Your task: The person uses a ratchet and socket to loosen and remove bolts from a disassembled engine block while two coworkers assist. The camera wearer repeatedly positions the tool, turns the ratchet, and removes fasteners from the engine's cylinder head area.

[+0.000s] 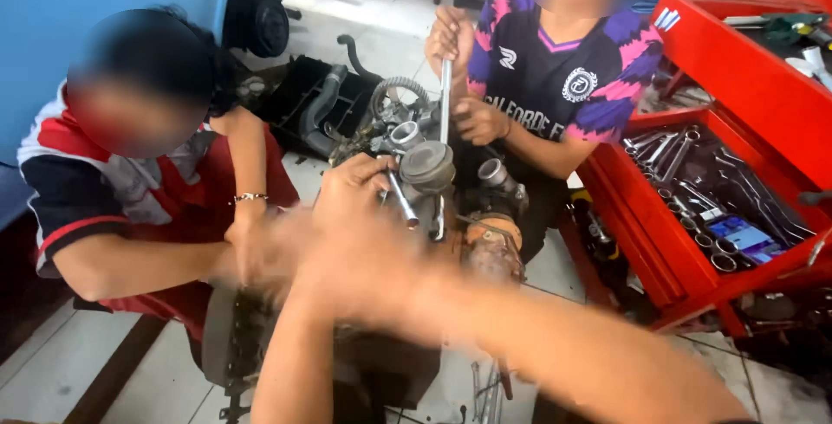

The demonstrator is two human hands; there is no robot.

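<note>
The wearer's left hand (pixel 351 192) is closed around a slim silver metal rod tool (pixel 401 200), fingers curled shut on its upper end, the shaft slanting down beside the grey metal piston (pixel 427 164) of a greasy small engine (pixel 433 173) standing on the pale tiled floor (pixel 78 363) between three people. The right hand (pixel 407 268) is motion-blurred below it; whether its fingers are open or shut cannot be told. The rod looks stiff, light and possibly oily, best gripped high on the shaft as now. The engine appears heavy, rigid and slippery with grime (hold by the casing, not the piston). A co-worker's hands (pixel 464 77) opposite steady a long silver bar (pixel 445 99). A red tool drawer (pixel 659 242) stands open to the right.
</note>
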